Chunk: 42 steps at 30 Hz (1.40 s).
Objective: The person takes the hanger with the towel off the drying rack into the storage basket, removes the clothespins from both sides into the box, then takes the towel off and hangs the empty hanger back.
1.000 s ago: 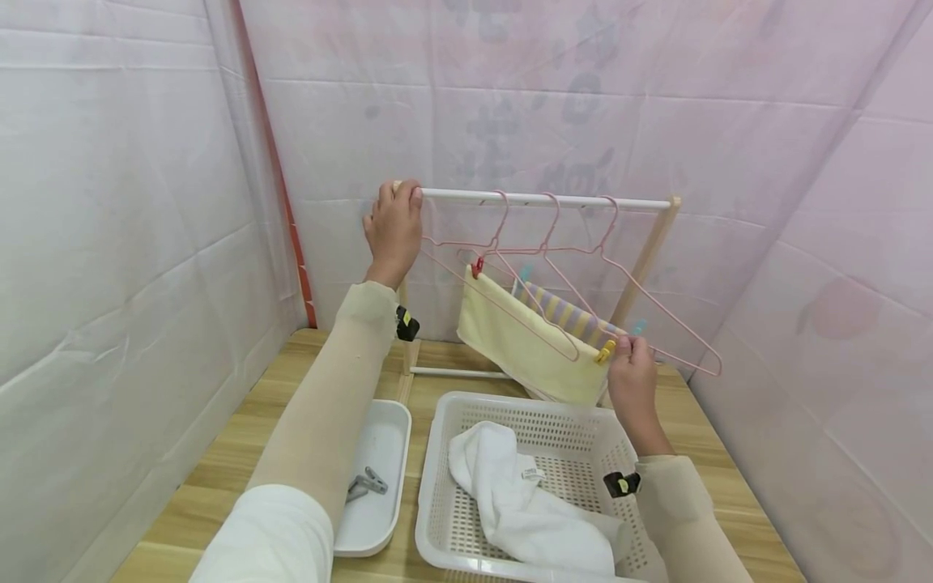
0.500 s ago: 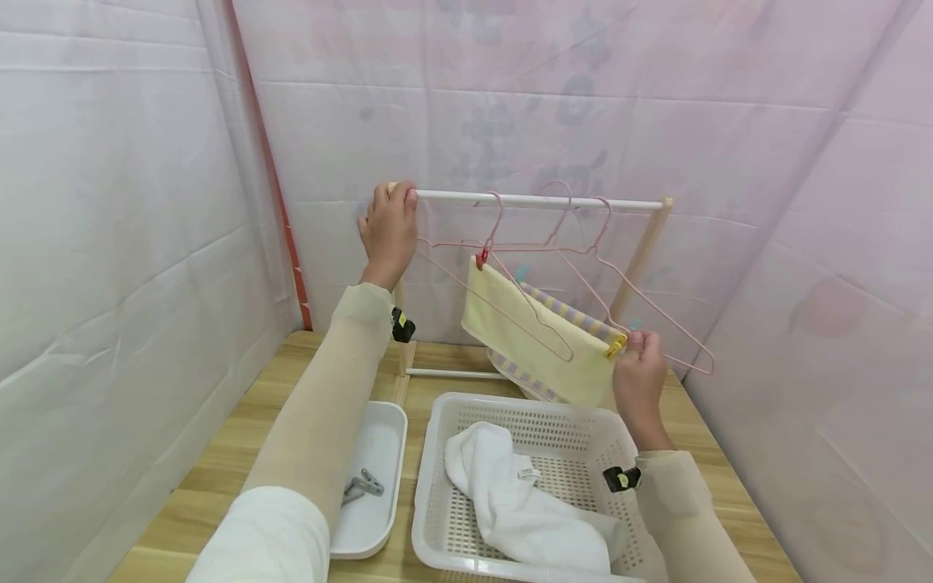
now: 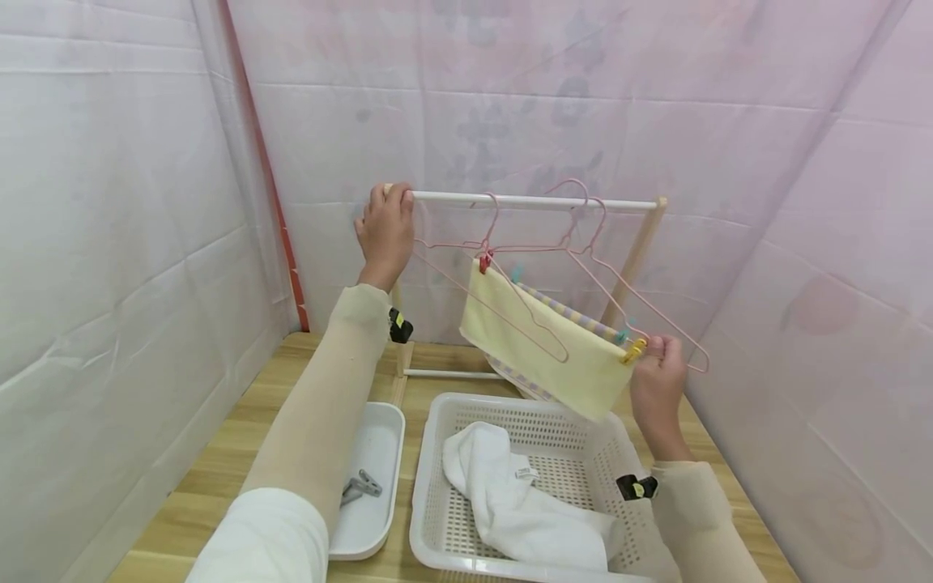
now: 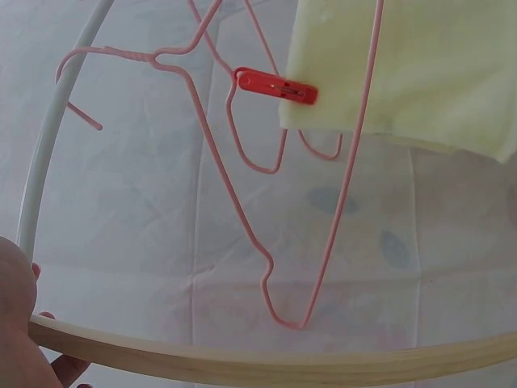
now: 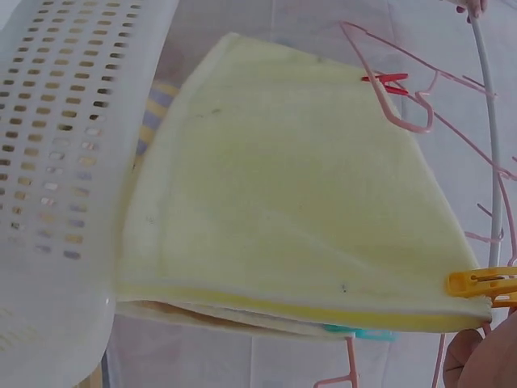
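My left hand (image 3: 386,235) grips the upper left corner of the drying rack (image 3: 539,199), where the white rod meets the wooden post. My right hand (image 3: 659,389) pinches the lower right corner of the middle pink hanger (image 3: 612,301), beside a yellow clothespin (image 3: 636,350). A pale yellow towel (image 3: 547,344) hangs slanted from that hanger, held by the yellow clothespin and a red clothespin (image 4: 279,86). The hanger's hook tilts and rises above the rod; whether it touches the rod is unclear. Behind hangs a striped towel (image 3: 572,314) with teal clothespins (image 3: 517,274).
Other pink hangers (image 3: 678,324) hang on the rod to either side. Below, a white perforated basket (image 3: 426,486) holds a crumpled white towel (image 3: 503,494). Left of it, a white tray (image 3: 382,461) carries grey clothespins (image 3: 362,484). Fabric walls enclose the wooden table (image 3: 240,453).
My right hand has moved right, drawing the middle hanger and the yellow towel along. The hanger's hook has tilted and risen above the rod. My left hand keeps its grip on the rack.
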{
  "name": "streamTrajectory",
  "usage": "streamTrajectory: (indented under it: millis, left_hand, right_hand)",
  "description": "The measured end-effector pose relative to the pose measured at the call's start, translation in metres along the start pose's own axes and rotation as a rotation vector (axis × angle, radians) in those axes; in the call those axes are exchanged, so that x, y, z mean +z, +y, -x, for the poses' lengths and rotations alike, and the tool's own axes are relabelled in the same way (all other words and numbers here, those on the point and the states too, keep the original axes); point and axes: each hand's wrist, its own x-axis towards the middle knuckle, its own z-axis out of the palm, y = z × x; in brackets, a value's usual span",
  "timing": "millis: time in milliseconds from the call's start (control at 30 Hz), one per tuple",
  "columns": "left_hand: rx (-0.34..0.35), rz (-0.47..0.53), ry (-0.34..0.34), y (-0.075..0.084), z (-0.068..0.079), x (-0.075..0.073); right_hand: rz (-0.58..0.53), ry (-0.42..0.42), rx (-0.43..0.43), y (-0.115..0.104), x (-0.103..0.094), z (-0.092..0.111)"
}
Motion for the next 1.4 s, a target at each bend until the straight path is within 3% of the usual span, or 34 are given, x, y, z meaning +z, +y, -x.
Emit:
streamTrajectory:
  millis: [267, 833, 1400]
  left_hand:
    - [-0.002, 0.006, 0.001, 0.000, 0.000, -0.001]
    - [0.005, 0.001, 0.003, 0.001, -0.001, 0.000]
    - [0.008, 0.005, 0.005, 0.002, -0.001, 0.000]
  right_hand:
    - [0.021, 0.032, 0.011, 0.004, -0.014, 0.004]
    - [0.037, 0.040, 0.038, 0.020, -0.035, 0.033]
    - [0.082, -0.003, 0.103, 0.030, -0.058, 0.045]
